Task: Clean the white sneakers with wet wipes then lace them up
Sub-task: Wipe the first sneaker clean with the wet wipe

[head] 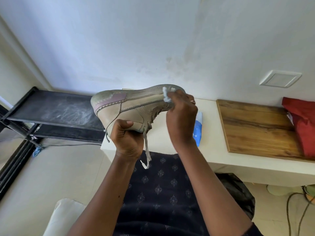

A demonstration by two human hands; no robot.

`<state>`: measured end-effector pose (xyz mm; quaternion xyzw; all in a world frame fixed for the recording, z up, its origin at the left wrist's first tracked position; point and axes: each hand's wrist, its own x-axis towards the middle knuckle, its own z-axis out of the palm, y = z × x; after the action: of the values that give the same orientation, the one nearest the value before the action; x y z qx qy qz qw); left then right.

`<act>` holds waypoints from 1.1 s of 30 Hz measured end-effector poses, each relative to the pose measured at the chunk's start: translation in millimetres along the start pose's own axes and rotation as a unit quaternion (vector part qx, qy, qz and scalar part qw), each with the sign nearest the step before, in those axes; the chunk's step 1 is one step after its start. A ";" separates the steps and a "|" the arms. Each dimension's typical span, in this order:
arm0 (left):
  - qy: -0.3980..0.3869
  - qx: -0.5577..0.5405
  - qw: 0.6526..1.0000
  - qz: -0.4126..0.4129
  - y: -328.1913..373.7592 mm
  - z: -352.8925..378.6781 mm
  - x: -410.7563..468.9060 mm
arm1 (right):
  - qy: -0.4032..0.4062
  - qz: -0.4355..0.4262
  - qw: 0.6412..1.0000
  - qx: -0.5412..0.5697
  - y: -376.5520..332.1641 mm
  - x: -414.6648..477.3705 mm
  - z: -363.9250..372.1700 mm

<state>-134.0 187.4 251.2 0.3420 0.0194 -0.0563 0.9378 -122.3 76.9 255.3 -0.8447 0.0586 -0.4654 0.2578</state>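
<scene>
no readable text, labels or numbers anywhere

Only one camera, worn on my head and wide-angle, looking forward and down along my forearms. It sits close: my left hand [127,138] and right hand [180,116] fill the centre. The wall [119,40] lies at 12 o'clock, the black rack [56,108] toward 9, the white ledge [238,166] toward 3 — my lap [158,193] at 6.
</scene>
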 end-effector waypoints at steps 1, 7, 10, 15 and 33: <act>0.011 -0.001 1.000 0.000 -1.2 -0.9 1.7 | -0.002 -0.004 1.000 0.023 -6.7 -3.4 1.7; 0.034 -0.012 0.999 -0.011 -4.1 -5.6 3.6 | -0.066 -0.112 0.991 0.036 -36.3 -21.7 6.3; 0.049 -0.016 0.999 0.001 -2.9 -5.8 2.8 | -0.058 -0.163 0.985 -0.014 -22.3 -16.7 2.4; 0.010 -0.001 0.999 0.035 1.1 8.3 -7.5 | -0.027 -0.104 0.991 -0.085 30.2 1.4 2.3; 0.041 -0.003 0.998 -0.037 -4.4 -10.0 2.0 | -0.158 -0.156 0.974 0.034 -47.6 -20.2 19.1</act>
<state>-132.5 190.4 240.6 0.3402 0.0705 -0.0767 0.9346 -124.7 132.0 255.0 -0.8969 -0.1316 -0.3625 0.2164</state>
